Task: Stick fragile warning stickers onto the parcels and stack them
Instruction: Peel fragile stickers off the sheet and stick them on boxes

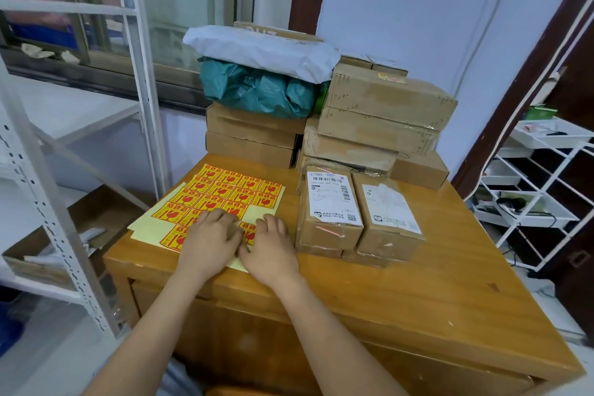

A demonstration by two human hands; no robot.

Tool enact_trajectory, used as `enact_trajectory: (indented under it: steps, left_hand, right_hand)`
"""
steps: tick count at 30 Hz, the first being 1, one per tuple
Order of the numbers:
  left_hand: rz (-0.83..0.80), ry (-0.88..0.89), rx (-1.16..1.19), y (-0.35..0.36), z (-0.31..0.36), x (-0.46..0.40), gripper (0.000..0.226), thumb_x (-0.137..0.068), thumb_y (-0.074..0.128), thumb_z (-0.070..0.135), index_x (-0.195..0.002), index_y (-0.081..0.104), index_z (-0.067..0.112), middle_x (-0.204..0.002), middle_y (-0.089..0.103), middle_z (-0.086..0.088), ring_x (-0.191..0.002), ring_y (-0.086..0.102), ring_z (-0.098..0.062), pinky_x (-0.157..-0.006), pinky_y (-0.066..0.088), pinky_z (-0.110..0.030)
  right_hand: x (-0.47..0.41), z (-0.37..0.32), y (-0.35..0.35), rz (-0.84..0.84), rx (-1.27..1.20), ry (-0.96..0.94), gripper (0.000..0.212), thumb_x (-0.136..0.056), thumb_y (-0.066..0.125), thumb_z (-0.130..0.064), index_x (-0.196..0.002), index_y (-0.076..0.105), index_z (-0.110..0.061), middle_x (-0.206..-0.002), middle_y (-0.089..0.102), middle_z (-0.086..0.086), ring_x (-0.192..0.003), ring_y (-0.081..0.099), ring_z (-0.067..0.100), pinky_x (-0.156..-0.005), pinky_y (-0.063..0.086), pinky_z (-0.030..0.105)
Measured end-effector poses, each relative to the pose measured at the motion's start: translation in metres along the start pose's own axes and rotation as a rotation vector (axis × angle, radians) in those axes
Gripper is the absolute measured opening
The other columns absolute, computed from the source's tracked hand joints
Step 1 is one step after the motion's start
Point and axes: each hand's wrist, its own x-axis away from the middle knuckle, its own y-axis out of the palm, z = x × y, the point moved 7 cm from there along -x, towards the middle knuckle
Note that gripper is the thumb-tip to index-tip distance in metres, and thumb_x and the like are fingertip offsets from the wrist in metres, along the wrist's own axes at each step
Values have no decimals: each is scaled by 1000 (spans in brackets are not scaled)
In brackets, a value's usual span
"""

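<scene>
both hands on the sticker sheet [221, 199] at the table [401, 292] front edge: left hand [212, 239] lies flat, pinning it; right hand [268, 251] fingers curl at a sticker, pinch itself hidden, can't tell. peel slow from a corner w/ sheet held down. parcels [356, 212] sit just right, unstickered afaict.

Yellow stickers [231, 193] printed red — brown cardboard parcels [358, 215] with white labels, a teal bag [257, 90], honey-coloured wooden table [401, 292].
</scene>
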Motion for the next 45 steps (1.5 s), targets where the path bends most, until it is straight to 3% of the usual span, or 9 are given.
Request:
enact_trajectory:
  steps: [15,23,27,34,45]
  left_hand:
    - [-1,38,-55,1,2,1,34,-96,43,24,-124,61,17,-120,57,-1,-112,45,-19,-91,40,-34]
    - [45,-61,11,-1,-5,2,36,-89,58,23,-120,58,4,-121,53,-8,-115,43,-23,-95,41,-34]
    - [66,-83,15,-2,-7,1,37,-88,60,23,-119,57,3,-120,53,-10,-113,45,-24,-96,41,-34]
    - [93,-124,94,-4,-10,2,42,-84,65,23,-121,54,6,-119,53,-7,-113,47,-21,-96,43,-32]
    - [102,-143,91,-6,-11,3,45,-86,66,28,-124,52,9,-123,52,-5,-115,47,-19,-93,45,-30]
  right_hand:
    - [-1,2,-1,47,-50,-34,41,-96,45,-36,-125,47,-8,-133,43,9,-125,33,26,-105,33,39]
    - [-14,-3,-6,65,-46,-23,34,-95,43,-24,-125,46,-8,-130,44,8,-123,36,26,-107,30,40]
    - [-35,-9,-6,21,-126,-35,38,-96,47,-20,-133,45,-10,-135,43,7,-129,32,25,-109,28,38]
    - [-63,-5,-2,-13,-126,25,51,-91,60,-35,-135,46,-13,-137,44,7,-129,33,28,-105,34,41]
    - [-59,2,-5,148,-101,59,41,-95,54,-32,-131,53,-13,-133,46,6,-127,33,25,-105,32,39]
